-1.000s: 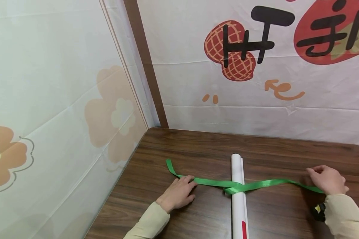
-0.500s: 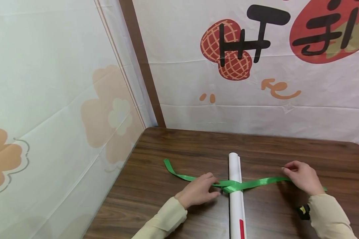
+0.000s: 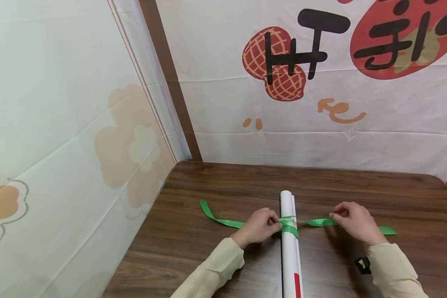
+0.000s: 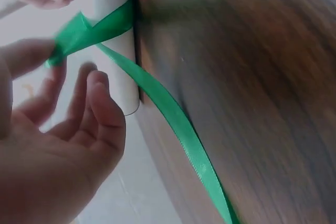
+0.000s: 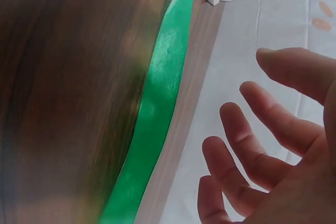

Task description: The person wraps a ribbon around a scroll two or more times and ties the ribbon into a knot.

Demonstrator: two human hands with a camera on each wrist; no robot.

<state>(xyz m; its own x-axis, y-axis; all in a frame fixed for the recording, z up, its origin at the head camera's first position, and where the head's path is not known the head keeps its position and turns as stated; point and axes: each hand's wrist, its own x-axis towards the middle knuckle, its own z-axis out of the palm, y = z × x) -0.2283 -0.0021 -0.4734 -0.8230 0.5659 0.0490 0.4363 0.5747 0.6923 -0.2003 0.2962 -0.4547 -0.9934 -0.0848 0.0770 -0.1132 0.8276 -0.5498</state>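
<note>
A white paper roll with a red patch lies lengthwise on the brown wooden table. Around its upper half passes a green satin ribbon, whose two tails stretch out to the left and right. My left hand is at the roll's left side; in the left wrist view its thumb and index finger pinch a folded piece of the ribbon. Over the right tail hovers my right hand, fingers loosely bent and holding nothing; the right wrist view shows the ribbon running apart from its fingertips.
A small black object with a yellow mark lies by the right sleeve. White printed cloth hangs behind the table and along its left side.
My left hand has moved right from the left tail to the roll and taken hold of the ribbon. The right hand has come left towards the roll. The view has shifted slightly.
</note>
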